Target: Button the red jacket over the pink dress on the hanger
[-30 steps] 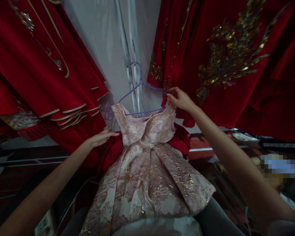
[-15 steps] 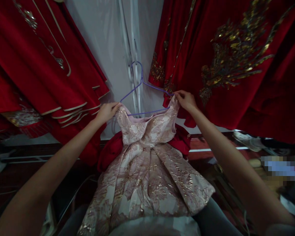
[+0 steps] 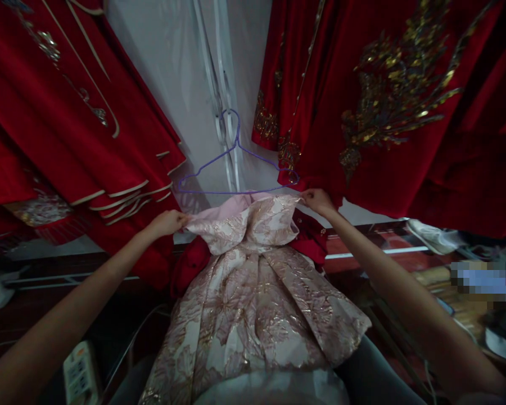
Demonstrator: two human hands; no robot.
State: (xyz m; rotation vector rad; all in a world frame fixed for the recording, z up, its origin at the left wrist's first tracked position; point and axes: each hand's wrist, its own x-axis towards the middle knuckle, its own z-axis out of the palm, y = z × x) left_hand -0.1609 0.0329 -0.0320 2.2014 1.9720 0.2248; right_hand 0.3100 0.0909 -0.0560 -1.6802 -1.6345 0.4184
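Observation:
A pale pink and gold brocade dress (image 3: 253, 298) lies spread over my lap, its neckline pointing away from me. My left hand (image 3: 167, 223) pinches its left shoulder strap, and my right hand (image 3: 319, 201) pinches the right one. Both straps are pulled outward and down, so the pink lining shows at the neck. Just beyond the neckline is a purple wire hanger (image 3: 237, 147), whose whole outline shows with the straps off its arms. Its hook is at a pale vertical rail (image 3: 223, 84); whether it is caught there I cannot tell.
Red garments with gold and silver beading hang at the left (image 3: 122, 101) and right (image 3: 400, 112). More dark red cloth (image 3: 189, 259) is bunched behind the dress. A power strip (image 3: 81, 374) is at lower left, and a white shoe (image 3: 434, 236) at the right.
The dress straps have come off the hanger's arms. Both hands have moved down a little, the left one also outward, still gripping the straps. The hanger stays at the rail.

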